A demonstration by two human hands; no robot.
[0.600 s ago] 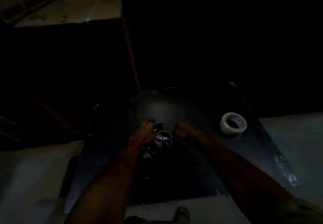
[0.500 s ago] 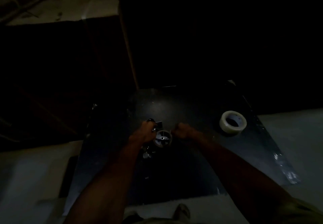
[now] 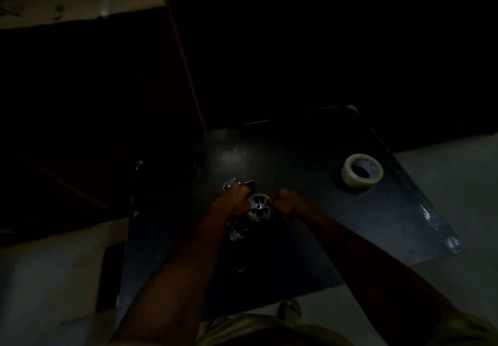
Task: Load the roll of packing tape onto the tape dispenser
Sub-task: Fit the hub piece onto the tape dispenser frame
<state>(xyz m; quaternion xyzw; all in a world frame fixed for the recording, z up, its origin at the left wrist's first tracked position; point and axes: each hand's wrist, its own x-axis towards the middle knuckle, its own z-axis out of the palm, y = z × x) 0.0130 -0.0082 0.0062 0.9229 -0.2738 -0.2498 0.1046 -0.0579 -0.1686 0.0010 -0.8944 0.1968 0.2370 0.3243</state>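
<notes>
Honestly, pretty dark, but caught the roll of packing tape (image 3: pixel 361 172) lying flat on the dark mat (image 3: pixel 310 251), well right of the tape dispenser (image 3: pixel 259 207). Left hand (image 3: pixel 235 200) gripped the dispenser body, right hand (image 3: pixel 289 203) curled against its hub. Looked light, stiff, slick-sided; best pinched through the core. No containers spotted.

Both forearms extended forward, converging. Left hand (image 3: pixel 234 202) curled in a grip; right hand (image 3: pixel 288 205) fisted, fingers pinched, close beside.
</notes>
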